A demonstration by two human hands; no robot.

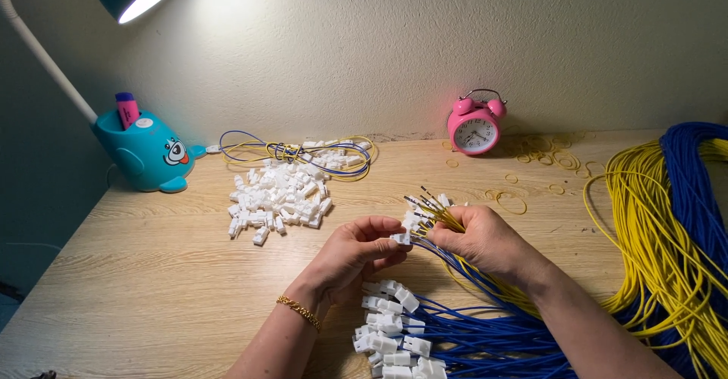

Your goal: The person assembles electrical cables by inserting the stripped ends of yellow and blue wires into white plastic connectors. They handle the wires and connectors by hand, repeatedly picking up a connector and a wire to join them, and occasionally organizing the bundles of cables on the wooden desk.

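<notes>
White plug (pixel 400 238) pinched in our left hand (pixel 356 254); right hand (pixel 485 239) grips wires (pixel 436 216). We judge plugging underway; alignment matters.

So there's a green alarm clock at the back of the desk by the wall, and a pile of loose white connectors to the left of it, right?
Not quite: the alarm clock is pink, not green, as the head view shows. The rest holds: it stands at the back of the desk by the wall, and the pile of loose white connectors lies to its left.

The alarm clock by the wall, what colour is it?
Pink alarm clock with a white face, seen in the head view.
</notes>
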